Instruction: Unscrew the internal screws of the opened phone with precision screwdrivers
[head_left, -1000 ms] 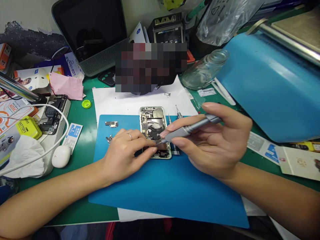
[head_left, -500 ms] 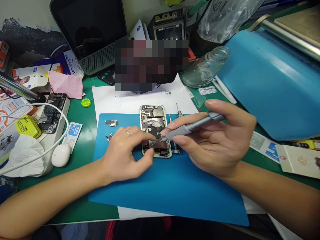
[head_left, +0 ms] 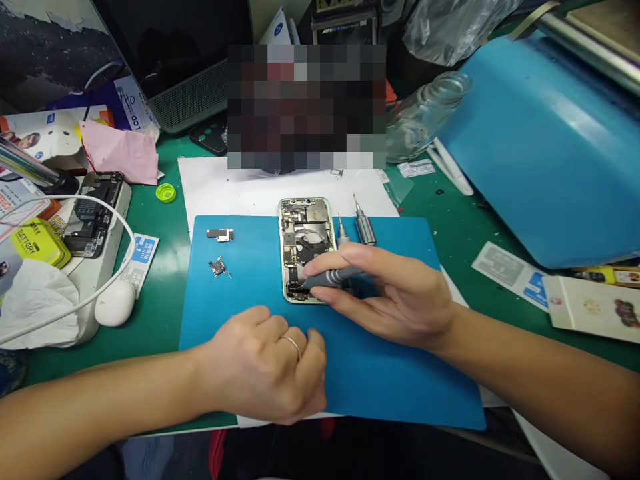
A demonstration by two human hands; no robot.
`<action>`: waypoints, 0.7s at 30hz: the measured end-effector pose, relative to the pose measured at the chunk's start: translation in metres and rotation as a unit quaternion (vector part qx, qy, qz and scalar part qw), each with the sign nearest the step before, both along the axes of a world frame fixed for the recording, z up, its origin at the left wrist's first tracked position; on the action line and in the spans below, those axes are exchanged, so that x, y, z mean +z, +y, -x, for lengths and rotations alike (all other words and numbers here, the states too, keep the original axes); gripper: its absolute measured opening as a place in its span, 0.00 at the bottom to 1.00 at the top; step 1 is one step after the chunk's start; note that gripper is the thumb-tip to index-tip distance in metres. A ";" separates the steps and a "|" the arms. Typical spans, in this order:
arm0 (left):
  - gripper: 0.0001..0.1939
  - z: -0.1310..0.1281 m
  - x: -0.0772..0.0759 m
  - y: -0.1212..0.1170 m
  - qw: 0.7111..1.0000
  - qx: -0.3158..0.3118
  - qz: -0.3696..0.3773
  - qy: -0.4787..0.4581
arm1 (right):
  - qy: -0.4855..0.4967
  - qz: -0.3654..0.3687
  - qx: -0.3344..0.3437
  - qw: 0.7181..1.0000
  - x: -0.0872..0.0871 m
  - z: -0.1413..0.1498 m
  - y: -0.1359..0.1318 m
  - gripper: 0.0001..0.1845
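In the head view, from where I stand, the person's left hand (head_left: 275, 365) lies low over the near part of a blue mat (head_left: 240, 300), back of the hand up and fingers curled into a fist. The right hand (head_left: 395, 293) reaches in from the other side, palm tipped inward, thumb and forefinger pinching a grey screwdriver (head_left: 340, 275) that slants down to the lower end of an opened phone (head_left: 305, 230). That phone lies on the mat, just beyond the fist and well apart from it.

I can't tell whether the fist holds anything; its palm side is turned away. The screwdriver's tip is too small to make out, and the right hand covers its back end and the phone's near right corner. Farther back, a pixelated patch (head_left: 305, 107) hides whatever sits there, and the monitor (head_left: 190, 40) is cut off at the top.

I count two loose parts (head_left: 220, 235) left of the phone, two more drivers (head_left: 365, 225) right of it, one green cap (head_left: 166, 193) on the counter (head_left: 170, 267), one glass jar (head_left: 425, 120) and one ring (head_left: 291, 345) on the left hand.
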State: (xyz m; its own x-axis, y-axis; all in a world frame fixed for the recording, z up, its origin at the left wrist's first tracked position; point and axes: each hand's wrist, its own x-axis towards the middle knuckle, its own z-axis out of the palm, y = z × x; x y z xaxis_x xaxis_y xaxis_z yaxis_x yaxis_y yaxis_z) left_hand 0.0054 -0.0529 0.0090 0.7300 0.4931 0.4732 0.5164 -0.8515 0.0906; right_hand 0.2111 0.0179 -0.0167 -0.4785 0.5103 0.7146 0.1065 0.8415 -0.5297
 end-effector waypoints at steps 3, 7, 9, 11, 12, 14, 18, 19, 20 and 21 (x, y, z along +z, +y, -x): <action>0.16 -0.002 -0.001 -0.008 1.000 -0.003 -0.003 0.023 | -0.015 -0.008 0.006 1.000 0.001 -0.001 0.000 0.46; 0.20 -0.001 -0.003 -0.003 0.998 0.021 0.006 0.057 | -0.011 0.017 -0.009 1.000 -0.005 -0.005 -0.002 0.47; 0.21 -0.001 -0.004 0.000 0.997 0.028 0.012 0.068 | -0.001 0.028 -0.013 1.000 -0.009 -0.006 -0.003 0.46; 0.21 0.000 -0.005 0.001 0.997 0.035 0.020 0.073 | 0.012 0.034 -0.018 0.999 -0.012 -0.005 -0.004 0.45; 0.21 -0.001 -0.005 0.001 0.996 0.039 0.023 0.075 | 0.016 0.034 -0.021 0.999 -0.013 -0.005 -0.004 0.45; 0.21 -0.001 -0.007 0.000 0.995 0.044 0.030 0.079 | 0.017 0.030 -0.020 0.999 -0.014 -0.004 -0.004 0.44; 0.21 -0.002 -0.008 0.000 0.995 0.044 0.039 0.086 | 0.010 0.022 -0.019 1.000 -0.013 -0.003 -0.003 0.43; 0.21 -0.002 -0.008 0.000 0.994 0.043 0.041 0.088 | 0.010 0.023 -0.022 0.999 -0.012 -0.002 -0.003 0.43; 0.21 -0.002 -0.008 0.000 0.994 0.043 0.041 0.087 | 0.013 0.024 -0.024 0.999 -0.011 -0.002 -0.003 0.42; 0.21 -0.002 -0.008 0.001 0.995 0.041 0.041 0.083 | 0.017 0.027 -0.025 0.999 -0.009 -0.001 -0.003 0.42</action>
